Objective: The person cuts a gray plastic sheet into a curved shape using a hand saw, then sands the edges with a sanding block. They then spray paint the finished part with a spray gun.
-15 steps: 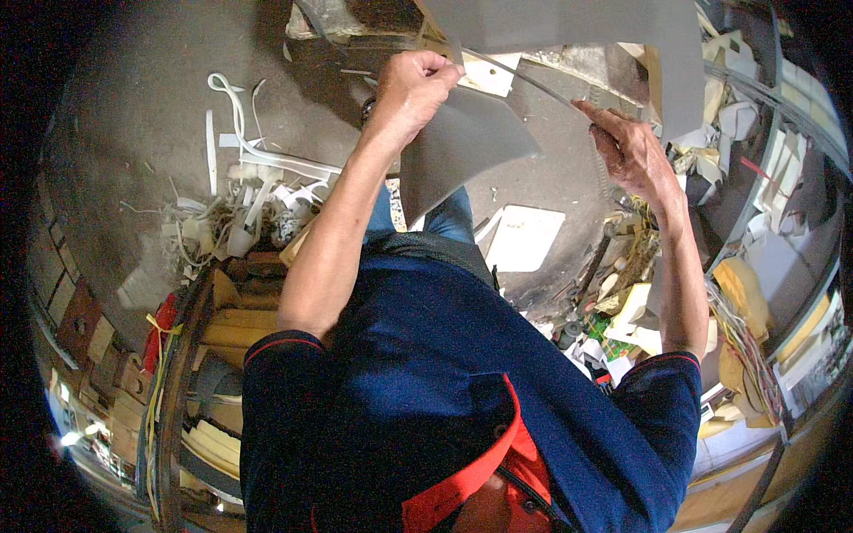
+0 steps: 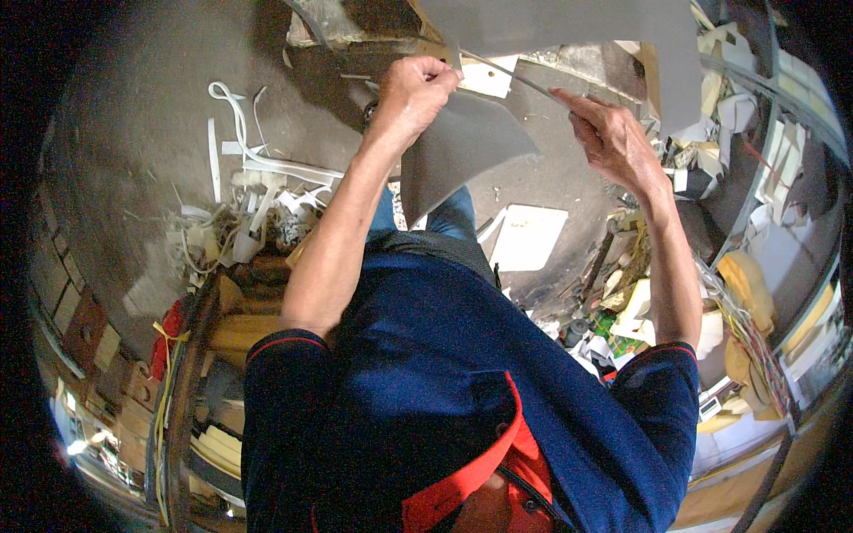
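Observation:
My left hand (image 2: 416, 96) is closed in a pinch at the upper edge of a grey foam-like sheet (image 2: 466, 142), which hangs down over my legs. My right hand (image 2: 613, 142) is closed round the end of a long, thin, grey blade-like strip (image 2: 533, 86), its forefinger stretched along it. The strip slants up and left toward my left fingertips; whether it is a knife or a cut strip I cannot tell. Just beyond both hands lies a larger grey sheet (image 2: 569, 22), partly cut off by the picture's upper edge.
White strips (image 2: 275, 163) and a heap of scraps (image 2: 258, 213) lie on the floor at left. A white panel (image 2: 530, 237) lies on the floor right of my legs. More scraps (image 2: 631, 311) and yellow foam pieces (image 2: 745, 284) crowd the right. A wooden frame (image 2: 182, 391) stands at lower left.
My right hand has moved left, closer to my left hand, along with the thin strip. My left hand and the hanging grey sheet have barely moved.

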{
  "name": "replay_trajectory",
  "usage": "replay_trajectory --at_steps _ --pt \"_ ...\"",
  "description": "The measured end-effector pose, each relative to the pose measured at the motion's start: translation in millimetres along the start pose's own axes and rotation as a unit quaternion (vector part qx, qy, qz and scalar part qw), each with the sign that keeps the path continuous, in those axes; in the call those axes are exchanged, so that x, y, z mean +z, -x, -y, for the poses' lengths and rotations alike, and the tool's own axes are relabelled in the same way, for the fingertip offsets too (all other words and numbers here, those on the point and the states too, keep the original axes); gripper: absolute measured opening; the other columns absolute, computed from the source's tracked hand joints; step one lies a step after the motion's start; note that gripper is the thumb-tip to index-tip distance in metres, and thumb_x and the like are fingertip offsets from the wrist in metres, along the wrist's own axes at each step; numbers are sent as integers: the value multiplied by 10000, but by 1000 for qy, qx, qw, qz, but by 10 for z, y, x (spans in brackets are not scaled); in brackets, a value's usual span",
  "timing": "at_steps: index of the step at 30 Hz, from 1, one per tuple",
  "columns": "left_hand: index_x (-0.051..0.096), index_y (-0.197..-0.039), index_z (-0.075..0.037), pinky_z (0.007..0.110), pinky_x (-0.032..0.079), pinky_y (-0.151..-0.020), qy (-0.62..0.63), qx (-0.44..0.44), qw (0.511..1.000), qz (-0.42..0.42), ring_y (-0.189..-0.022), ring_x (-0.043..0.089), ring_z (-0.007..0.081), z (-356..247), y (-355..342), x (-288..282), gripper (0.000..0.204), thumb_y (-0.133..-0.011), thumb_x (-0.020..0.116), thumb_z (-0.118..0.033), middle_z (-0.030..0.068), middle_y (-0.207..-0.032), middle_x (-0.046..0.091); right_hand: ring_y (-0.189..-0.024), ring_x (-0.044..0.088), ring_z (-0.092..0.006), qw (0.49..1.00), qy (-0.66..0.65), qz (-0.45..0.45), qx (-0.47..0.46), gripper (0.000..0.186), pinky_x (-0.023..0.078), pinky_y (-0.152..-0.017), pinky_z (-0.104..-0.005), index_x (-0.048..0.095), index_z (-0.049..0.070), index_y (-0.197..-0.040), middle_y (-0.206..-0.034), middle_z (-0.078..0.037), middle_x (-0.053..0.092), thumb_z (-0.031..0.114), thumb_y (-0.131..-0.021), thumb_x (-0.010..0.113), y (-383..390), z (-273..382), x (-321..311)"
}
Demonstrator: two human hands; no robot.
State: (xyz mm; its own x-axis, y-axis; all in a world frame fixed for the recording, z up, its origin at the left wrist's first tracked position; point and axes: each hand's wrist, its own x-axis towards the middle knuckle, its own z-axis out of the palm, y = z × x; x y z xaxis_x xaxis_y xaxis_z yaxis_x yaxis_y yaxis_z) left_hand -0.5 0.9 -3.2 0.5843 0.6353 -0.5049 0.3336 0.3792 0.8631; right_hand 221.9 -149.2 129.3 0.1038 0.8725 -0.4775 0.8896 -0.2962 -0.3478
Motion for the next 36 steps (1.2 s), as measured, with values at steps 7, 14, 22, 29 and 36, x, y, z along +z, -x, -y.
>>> replay_trajectory --at_steps 7,14,22,29,36 --pt "731 -891 12 284 456 -621 -55 -39 996 52 -687 581 110 -120 74 -101 273 -863 742 -260 39 -780 691 -726 677 -305 997 15 -64 -42 377 539 -656 -451 612 109 -1342 -872 -173 671 72 -976 531 -273 343 119" --pt "699 -972 -20 311 521 -699 -113 9 993 -46 -797 656 144 439 671 -1468 204 -868 756 -186 77 -894 719 -819 679 -339 987 -139 -58 54 409 538 -722 -411 620 86 -1315 -921 -198 675 72 -908 585 578 312 -153" --pt "704 -1091 -23 477 524 -803 -580 -4 778 -241 -879 696 384 372 1203 -2913 259 -967 575 -210 221 -974 716 -794 662 -130 806 -385 -265 362 441 541 -711 -296 580 -8 -1360 -954 -95 724 116 -938 612 1677 94 788" --pt "703 -957 -32 387 514 -691 -506 64 840 -187 -714 613 245 -957 631 -1944 351 -983 631 -374 168 -819 694 -695 663 -134 710 -457 -375 383 465 548 -629 -294 541 63 -1422 -876 -56 684 118 -962 583 2070 209 1076" --pt "758 -1018 -153 378 528 -771 -476 276 697 -459 -831 679 241 -2640 581 -1654 381 -905 706 -513 86 -940 761 -734 626 -117 743 -247 -437 443 455 525 -692 -299 546 25 -1376 -883 -60 697 144 -940 592 2340 -596 817"
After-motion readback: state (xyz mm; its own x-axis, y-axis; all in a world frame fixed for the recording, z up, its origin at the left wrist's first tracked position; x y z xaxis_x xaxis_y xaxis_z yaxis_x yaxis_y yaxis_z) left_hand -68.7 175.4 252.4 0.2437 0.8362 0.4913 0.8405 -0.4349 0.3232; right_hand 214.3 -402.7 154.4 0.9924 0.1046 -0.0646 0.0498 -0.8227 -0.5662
